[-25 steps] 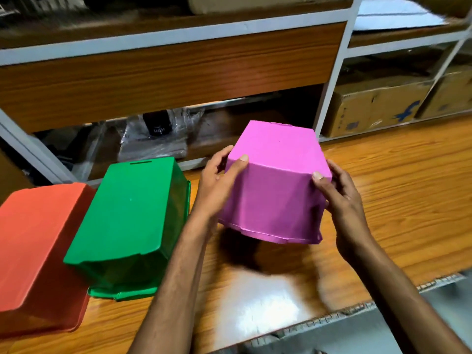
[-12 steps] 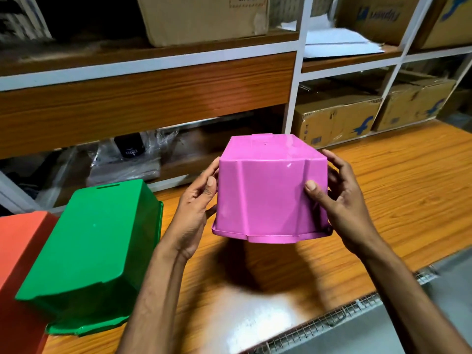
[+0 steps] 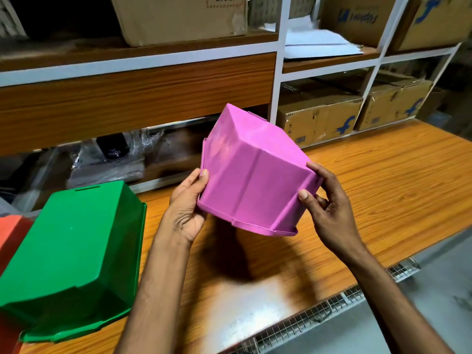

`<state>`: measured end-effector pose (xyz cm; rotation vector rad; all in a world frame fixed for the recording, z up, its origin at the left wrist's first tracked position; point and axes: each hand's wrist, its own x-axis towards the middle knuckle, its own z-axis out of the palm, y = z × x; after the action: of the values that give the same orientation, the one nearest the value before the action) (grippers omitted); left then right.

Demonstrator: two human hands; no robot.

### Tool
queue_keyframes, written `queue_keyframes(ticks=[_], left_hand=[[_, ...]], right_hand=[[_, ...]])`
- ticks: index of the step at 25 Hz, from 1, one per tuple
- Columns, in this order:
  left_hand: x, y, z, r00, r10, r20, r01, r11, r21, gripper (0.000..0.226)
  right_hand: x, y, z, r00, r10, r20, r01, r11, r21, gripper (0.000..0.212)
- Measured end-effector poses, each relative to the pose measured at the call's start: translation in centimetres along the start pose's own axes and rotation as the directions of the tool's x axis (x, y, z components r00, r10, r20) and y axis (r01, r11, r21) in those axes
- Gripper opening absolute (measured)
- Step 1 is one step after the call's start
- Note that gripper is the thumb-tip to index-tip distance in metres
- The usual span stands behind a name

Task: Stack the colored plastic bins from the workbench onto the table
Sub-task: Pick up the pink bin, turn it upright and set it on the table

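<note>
A pink plastic bin (image 3: 251, 175) hangs upside down and tilted in the air above the wooden workbench (image 3: 383, 180), its rim facing down and to the left. My left hand (image 3: 187, 208) grips its lower left rim. My right hand (image 3: 329, 210) holds its right edge, thumb on the side wall. A green bin (image 3: 74, 249) lies upside down on the bench at the left. Only an orange bin's (image 3: 10, 236) corner shows at the far left edge, beside the green one.
Shelving with white posts rises behind the bench, holding cardboard boxes (image 3: 319, 118), loose papers (image 3: 319, 44) and plastic-wrapped items (image 3: 115, 159). A wire mesh strip (image 3: 319, 312) runs along the bench's front edge, with grey floor beyond it at the lower right.
The pink bin has been lifted and turned, its rim swinging toward the left. The view has shifted to the right, so the orange bin has nearly left the frame.
</note>
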<state>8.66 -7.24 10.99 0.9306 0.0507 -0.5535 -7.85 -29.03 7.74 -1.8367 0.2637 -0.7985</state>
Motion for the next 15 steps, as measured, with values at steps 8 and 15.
queue_keyframes(ticks=[8,15], left_hand=[[-3.2,-4.3,6.0,0.949,0.276,0.152,-0.310,0.903,0.297,0.055],[-4.4,-9.0,6.7,0.849,0.357,0.390,-0.528,0.592,0.609,0.053]], right_hand=[[1.1,-3.3,-0.1,0.992,-0.108,-0.062,0.091,0.969,-0.229,0.050],[4.4,-7.5,1.7,0.989,-0.003,-0.147,-0.045,0.947,-0.318,0.053]])
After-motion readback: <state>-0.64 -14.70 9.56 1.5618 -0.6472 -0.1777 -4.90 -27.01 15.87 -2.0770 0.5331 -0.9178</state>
